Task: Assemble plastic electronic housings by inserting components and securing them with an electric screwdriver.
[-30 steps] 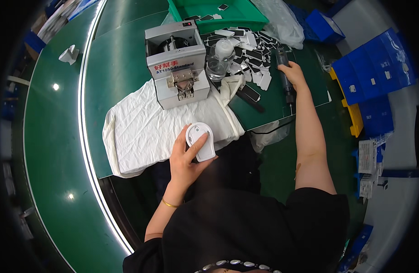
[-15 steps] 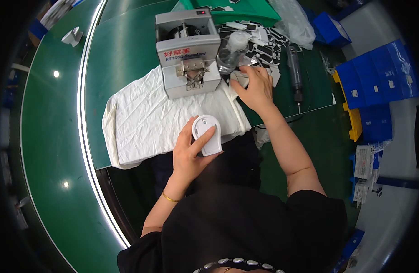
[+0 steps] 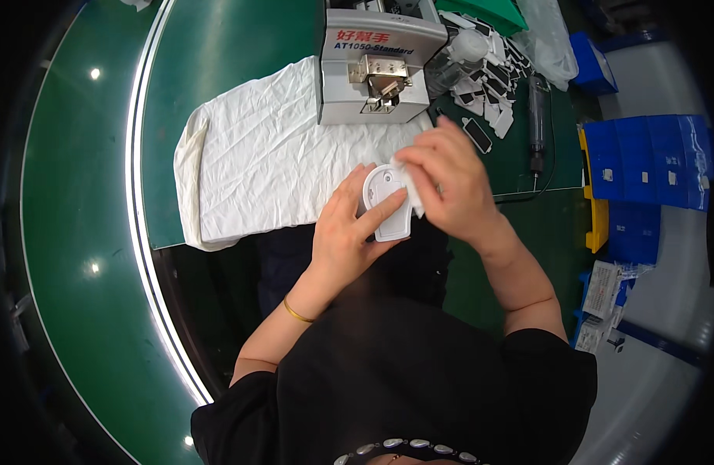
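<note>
My left hand [image 3: 338, 232] grips a white plastic housing [image 3: 391, 226], rounded at one end and narrower at the other, with its hollow side up and the thumb across it. Against the housing's right edge, my right hand [image 3: 456, 182] presses a folded white wipe [image 3: 411, 194], pinched in bent fingers. Motion smears the right fingertips slightly. Both hands are over the near right part of a white cloth [image 3: 256, 170] spread on the green table [image 3: 217, 46].
A grey benchtop machine [image 3: 341, 81] stands behind the cloth. To its right are a clear bottle with a white top [image 3: 469, 46], a pile of black-and-white flat parts [image 3: 493, 77] and an electric screwdriver [image 3: 537, 124]. Blue bins [image 3: 644, 163] stand far right.
My right hand has come back from beside the bottle with the white wipe and met the housing. My left hand still grips the housing. The view has shifted, so the machine appears higher.
</note>
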A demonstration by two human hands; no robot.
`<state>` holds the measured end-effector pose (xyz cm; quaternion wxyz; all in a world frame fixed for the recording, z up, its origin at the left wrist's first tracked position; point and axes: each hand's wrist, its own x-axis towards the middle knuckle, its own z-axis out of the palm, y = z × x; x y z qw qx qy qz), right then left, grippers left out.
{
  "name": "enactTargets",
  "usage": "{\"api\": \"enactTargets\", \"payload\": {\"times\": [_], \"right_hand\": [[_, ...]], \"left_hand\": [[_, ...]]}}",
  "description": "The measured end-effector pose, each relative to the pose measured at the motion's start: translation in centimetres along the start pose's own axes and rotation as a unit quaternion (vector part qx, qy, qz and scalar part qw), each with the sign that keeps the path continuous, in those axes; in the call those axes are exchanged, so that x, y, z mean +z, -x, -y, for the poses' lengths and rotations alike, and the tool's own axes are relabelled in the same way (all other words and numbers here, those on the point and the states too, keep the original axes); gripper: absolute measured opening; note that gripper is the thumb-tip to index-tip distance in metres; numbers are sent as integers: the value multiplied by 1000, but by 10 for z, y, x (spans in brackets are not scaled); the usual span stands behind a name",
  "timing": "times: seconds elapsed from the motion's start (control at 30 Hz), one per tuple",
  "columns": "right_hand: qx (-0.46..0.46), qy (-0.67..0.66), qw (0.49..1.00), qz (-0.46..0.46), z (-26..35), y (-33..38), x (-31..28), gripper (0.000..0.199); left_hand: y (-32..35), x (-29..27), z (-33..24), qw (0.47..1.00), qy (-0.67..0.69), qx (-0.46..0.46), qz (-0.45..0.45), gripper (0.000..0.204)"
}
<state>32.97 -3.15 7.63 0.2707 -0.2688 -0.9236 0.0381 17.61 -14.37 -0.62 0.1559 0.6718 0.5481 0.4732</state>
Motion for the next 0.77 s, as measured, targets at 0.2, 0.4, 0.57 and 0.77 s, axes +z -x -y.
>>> {"api": "enactTargets", "payload": {"times": [0.2, 0.4, 0.57, 0.77], "right_hand": [[149, -181, 970, 66, 10, 2, 16, 13], [225, -165, 955, 99, 15, -14, 14, 11], [316, -175, 928, 90, -9, -14, 12, 15], [190, -167, 960, 119, 10, 4, 10, 19]], "left_hand": [[0, 3, 3, 1000, 1, -1, -12, 72], [2, 1, 1, 1000, 12, -14, -11, 66], [0, 1, 1, 1000, 2, 0, -2, 66], [1, 3, 1, 1000, 3, 5, -9, 66]]}}
